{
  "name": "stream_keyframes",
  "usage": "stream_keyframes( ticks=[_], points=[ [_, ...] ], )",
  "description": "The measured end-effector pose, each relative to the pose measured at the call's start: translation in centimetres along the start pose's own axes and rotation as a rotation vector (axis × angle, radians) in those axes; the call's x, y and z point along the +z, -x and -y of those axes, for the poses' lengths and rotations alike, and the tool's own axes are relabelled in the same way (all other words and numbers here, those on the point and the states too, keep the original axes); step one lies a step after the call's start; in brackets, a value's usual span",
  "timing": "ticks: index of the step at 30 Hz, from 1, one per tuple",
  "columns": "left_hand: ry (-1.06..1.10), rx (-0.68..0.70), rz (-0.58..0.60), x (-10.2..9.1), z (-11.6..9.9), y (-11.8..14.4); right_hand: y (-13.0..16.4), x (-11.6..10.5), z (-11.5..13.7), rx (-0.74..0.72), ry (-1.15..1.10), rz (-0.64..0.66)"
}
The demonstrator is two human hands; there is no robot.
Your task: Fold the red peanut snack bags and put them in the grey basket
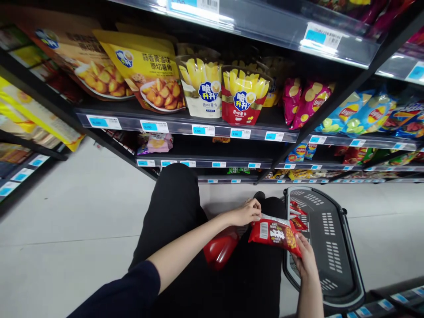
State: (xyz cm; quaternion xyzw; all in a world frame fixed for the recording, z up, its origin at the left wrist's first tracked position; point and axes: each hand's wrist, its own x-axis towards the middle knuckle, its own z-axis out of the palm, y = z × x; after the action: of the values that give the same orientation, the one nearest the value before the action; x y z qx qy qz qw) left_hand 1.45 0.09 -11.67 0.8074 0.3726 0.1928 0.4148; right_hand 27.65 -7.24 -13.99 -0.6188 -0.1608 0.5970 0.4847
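Note:
A red snack bag [273,233] with a printed barcode is held over my right knee. My left hand [247,213] is closed at its upper left corner, fingertips pinched on the edge. At the opposite end, my right hand [305,256] grips the lower right corner with the thumb on the front. Just beyond the bag, to the right, stands a dark shopping basket [331,260] on the floor. More red snack bags [298,216] lie at the basket's left side, partly hidden by the held bag.
Shelves in front hold yellow potato snack pouches [155,75], a red fries pouch [243,95] and pink chip bags [309,101]. Price tags line the shelf edge [185,126]. A glossy red object [220,249] shows between my legs. Another shelf [20,176] stands at the left.

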Motion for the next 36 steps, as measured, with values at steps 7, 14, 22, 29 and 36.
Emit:
stream_keyframes(
  ticks=[7, 14, 22, 29, 36],
  points=[
    [-0.027, -0.089, -0.004, -0.1, -2.4, 1.9, -0.6, -0.4, 1.2, -0.001, 0.083, 0.006],
    [0.089, -0.282, -0.016, 0.9, -1.3, 1.0, -0.8, 0.1, 1.1, -0.046, 0.135, 0.056],
    [0.021, -0.413, -0.22, 1.7, -1.7, 2.0, -0.6, 0.2, 1.6, -0.039, 0.19, 0.021],
    [0.779, -0.641, 0.208, 1.2, -1.2, 2.1, 0.5, -0.9, 0.3, -0.169, 0.182, -0.039],
    [0.765, -0.381, 0.293, -1.3, -1.9, 1.8, 2.8, -2.1, 2.1, -0.201, 0.223, -0.058]
  ],
)
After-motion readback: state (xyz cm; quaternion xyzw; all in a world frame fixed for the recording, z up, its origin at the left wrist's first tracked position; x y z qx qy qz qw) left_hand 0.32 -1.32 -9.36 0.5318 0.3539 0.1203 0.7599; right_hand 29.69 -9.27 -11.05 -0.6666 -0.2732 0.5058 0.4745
